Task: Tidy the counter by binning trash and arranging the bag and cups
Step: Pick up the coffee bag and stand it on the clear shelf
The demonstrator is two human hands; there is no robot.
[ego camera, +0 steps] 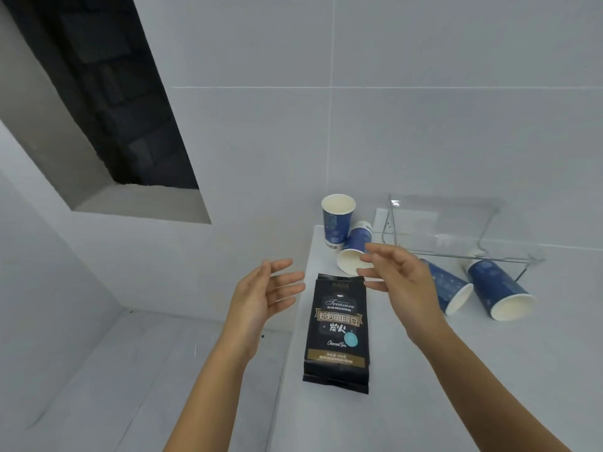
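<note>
Coffee bean bag (pixel 337 331) lies flat near the desk (pixel 456 386) left edge, between my hands. Left hand (pixel 261 296) and right hand (pixel 396 283) hover with fingers spread wide, holding nothing. A sloppy grab could nudge it off the edge. At 1 o'clock, tipped paper cups (pixel 354 252) could roll.

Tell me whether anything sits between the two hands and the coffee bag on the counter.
Nothing visible does. The left hand and right hand hover open on either side of the coffee bag's top edge; the tipped cup lies beyond it.
</note>
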